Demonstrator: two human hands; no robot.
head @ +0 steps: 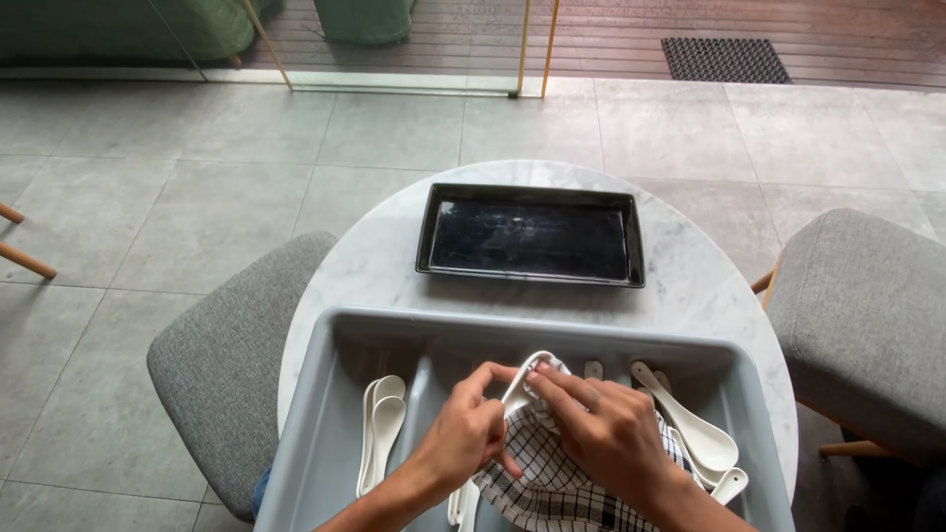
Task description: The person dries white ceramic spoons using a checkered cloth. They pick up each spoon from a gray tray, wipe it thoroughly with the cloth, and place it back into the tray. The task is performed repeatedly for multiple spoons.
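Observation:
Over a grey plastic cutlery tray (pixel 340 340), my left hand (pixel 471 433) pinches a white ceramic soup spoon (pixel 522 379) by its handle. My right hand (pixel 606 429) presses a black-and-white checked cloth (pixel 547 478) against the spoon's bowl. Two more white spoons (pixel 382 424) lie in the tray's left compartment. Several others (pixel 700 438) lie in the right compartment, beside my right hand.
A black rectangular tray (pixel 530 236) lies beyond the cutlery tray on the round white marble table (pixel 374 266). Grey upholstered chairs stand at the left (pixel 232 365) and right (pixel 867 315). Grey floor tiles surround the table, and a dark doormat (pixel 724 59) lies far back.

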